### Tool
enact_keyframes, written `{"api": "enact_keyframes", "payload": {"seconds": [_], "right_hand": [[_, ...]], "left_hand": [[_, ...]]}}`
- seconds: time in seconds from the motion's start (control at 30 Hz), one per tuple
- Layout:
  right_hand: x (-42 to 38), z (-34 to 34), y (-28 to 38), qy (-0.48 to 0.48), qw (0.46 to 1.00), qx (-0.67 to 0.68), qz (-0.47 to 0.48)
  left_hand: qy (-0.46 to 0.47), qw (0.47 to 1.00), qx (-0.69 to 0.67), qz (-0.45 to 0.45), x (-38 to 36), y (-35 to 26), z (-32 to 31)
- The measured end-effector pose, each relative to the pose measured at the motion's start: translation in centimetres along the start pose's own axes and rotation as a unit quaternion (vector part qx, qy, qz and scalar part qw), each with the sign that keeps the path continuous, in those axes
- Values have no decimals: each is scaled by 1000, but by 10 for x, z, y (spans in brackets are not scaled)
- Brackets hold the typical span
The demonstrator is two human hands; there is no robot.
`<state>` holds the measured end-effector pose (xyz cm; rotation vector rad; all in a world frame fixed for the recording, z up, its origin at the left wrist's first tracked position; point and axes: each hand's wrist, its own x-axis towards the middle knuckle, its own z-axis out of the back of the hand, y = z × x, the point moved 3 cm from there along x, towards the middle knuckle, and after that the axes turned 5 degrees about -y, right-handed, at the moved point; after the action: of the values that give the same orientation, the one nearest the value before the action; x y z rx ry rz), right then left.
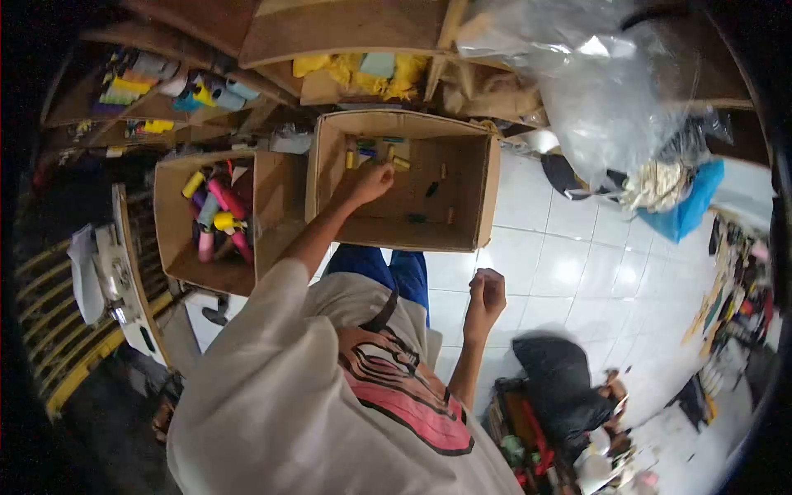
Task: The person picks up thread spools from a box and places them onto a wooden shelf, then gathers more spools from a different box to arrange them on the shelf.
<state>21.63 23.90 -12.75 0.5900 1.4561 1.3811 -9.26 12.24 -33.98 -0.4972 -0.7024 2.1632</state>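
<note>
My left hand (375, 183) reaches into an open cardboard box (487, 190), its fingers curled together near a yellow thread spool (400, 162). Whatever those fingers grip is hidden. Several small spools lie scattered on the box floor, among them a yellow one (350, 159) at the left and a dark green one (432, 189) near the middle. Outside the box, over the white floor, my right hand (487, 293) hangs with fingers curled in; what it holds, if anything, does not show.
Left of the box stands another cardboard box (169, 223) with pink, yellow and grey thread cones (229, 221). Wooden shelves (346, 33) with more thread run along the back. Clear plastic bags (586, 99) hang at upper right. A black bag (561, 375) lies at lower right.
</note>
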Motion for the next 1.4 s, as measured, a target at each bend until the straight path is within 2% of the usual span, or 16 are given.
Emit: {"api": "enact_keyframes", "payload": {"seconds": [0.03,0.1,0.17,0.23,0.27,0.33,0.47,0.67,0.83,1.0,1.2,1.27,1.3,1.4], "right_hand": [[1,-3,3,-1,1000,8,7],[10,-9,-1,16,999,25,13],[15,-16,-8,70,997,22,23],[20,-21,-18,130,991,2,9],[23,-25,-14,148,989,-20,14],[29,-26,-15,192,980,-43,-13],[39,-24,-19,215,974,-66,-20],[46,-32,-23,228,969,-91,-18],[56,-49,-23,250,964,-88,-32],[63,-63,-20,265,959,-93,29],[62,-60,-13,269,911,-305,70],[55,-69,16,265,909,-314,68],[57,-66,23,278,905,-309,95],[65,-68,18,250,949,-177,72]], "left_hand": [[-12,997,76,16,-7,3,-14],[55,990,78,106,-6,7,-27],[59,948,-77,302,-20,46,-59],[37,933,-54,355,-11,56,-63],[23,943,44,329,-12,33,-60],[-37,941,55,333,-5,31,-68],[-93,932,73,344,2,50,-84],[-102,933,51,342,5,85,-87],[-102,944,32,313,13,72,-89],[-109,951,21,289,23,54,-110],[-110,959,-15,259,45,40,-135],[-108,964,-32,241,44,29,-140],[-108,968,-36,225,37,21,-130],[-130,978,-41,156,20,12,-126]]}}
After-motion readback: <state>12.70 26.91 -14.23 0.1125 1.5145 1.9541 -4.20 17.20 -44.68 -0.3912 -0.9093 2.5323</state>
